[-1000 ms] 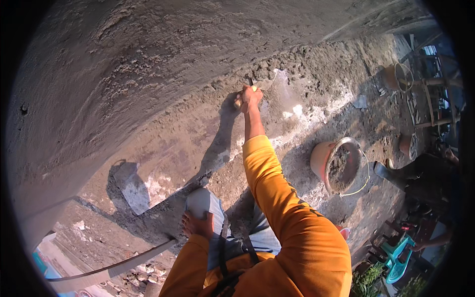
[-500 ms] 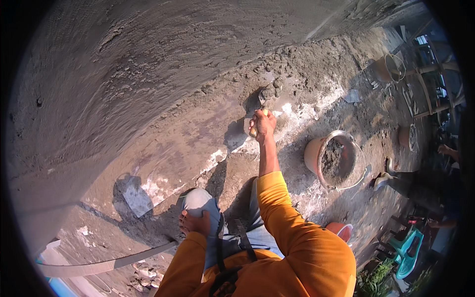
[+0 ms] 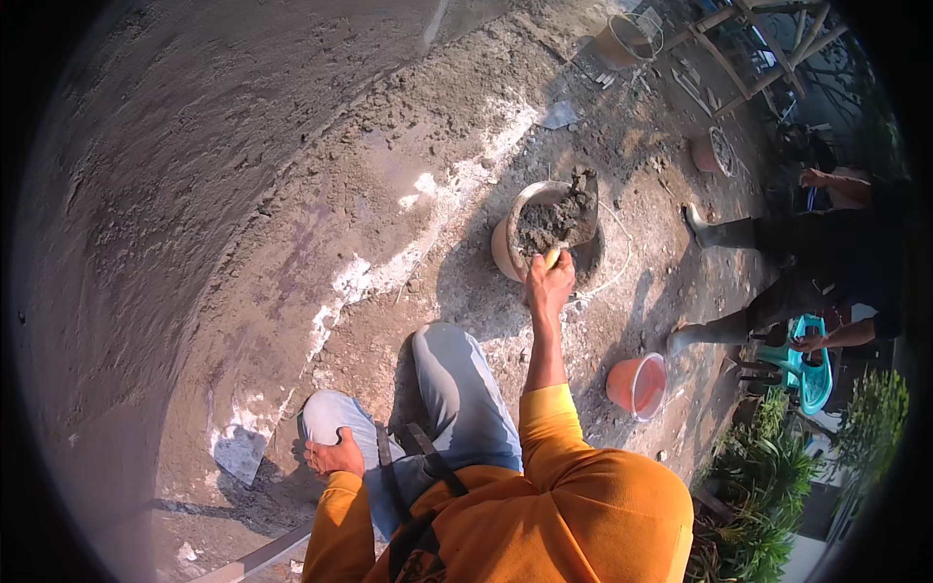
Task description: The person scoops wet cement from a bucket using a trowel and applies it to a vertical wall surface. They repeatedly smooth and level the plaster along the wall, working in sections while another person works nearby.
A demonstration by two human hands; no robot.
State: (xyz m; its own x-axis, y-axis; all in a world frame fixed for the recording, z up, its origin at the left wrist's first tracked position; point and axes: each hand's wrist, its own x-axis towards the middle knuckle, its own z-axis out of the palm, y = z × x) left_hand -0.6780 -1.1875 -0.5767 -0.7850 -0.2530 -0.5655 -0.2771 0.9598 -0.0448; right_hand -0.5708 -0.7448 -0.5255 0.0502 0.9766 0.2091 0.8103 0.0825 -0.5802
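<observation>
My right hand (image 3: pixel 551 282) is closed round the yellow handle of a trowel (image 3: pixel 586 228). The trowel is over the mouth of a tan bucket (image 3: pixel 501 248), and a lump of wet grey mortar (image 3: pixel 583 190) lies on its blade. More mortar fills part of the bucket, which stands on the ground to the right of my knees. My left hand (image 3: pixel 335 454) rests on my left knee with its fingers spread, holding nothing.
A rough plastered wall (image 3: pixel 224 107) rises on the left. An orange-red pail (image 3: pixel 637 385) stands at right; two more buckets, one tan (image 3: pixel 622 44) and one with grey contents (image 3: pixel 712 153), stand farther off. Someone in boots (image 3: pixel 724 234) stands near a teal chair (image 3: pixel 814 377).
My right hand has swung with the trowel from the ground by the wall to over the bucket, and mortar now sits on the blade. My view has turned rightward; my left hand stays on the knee.
</observation>
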